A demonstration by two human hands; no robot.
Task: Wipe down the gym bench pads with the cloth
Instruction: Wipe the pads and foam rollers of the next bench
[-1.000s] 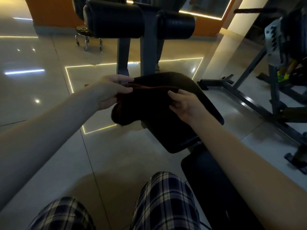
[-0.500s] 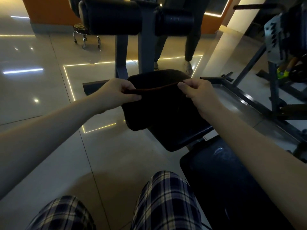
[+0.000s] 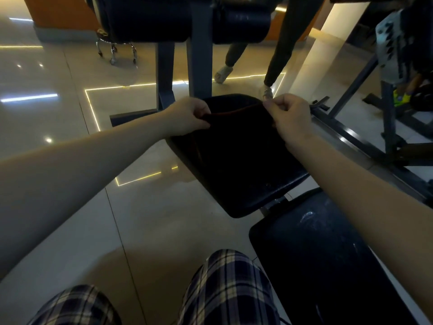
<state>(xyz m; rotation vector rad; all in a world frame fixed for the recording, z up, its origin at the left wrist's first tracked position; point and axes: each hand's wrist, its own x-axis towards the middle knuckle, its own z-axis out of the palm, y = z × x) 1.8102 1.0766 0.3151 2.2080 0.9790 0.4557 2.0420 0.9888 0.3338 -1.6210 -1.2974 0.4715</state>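
Observation:
A dark cloth (image 3: pixel 230 134) with a reddish top hem is stretched flat between my two hands over the black seat pad (image 3: pixel 260 198) of the bench. My left hand (image 3: pixel 187 117) pinches its left top corner. My right hand (image 3: pixel 289 116) pinches the right top corner. The cloth hangs down over most of the seat pad and hides its far half. A second, longer black pad (image 3: pixel 328 261) lies nearer to me on the right, with pale streaks on it. Two black roller pads (image 3: pixel 150 17) sit on the upright post at the top.
The grey upright post (image 3: pixel 201 64) of the bench rises behind the cloth. Another person's legs (image 3: pixel 276 55) step across the tiled floor behind it. A wheeled stool (image 3: pixel 116 49) stands at the far left. Metal machine frames (image 3: pixel 365 141) fill the right side. My checked trousers (image 3: pixel 225 287) are below.
The bunched cloth has been pulled out flat between my hands. My hands have moved apart and slightly away from me, and another person's legs have walked into view behind the bench.

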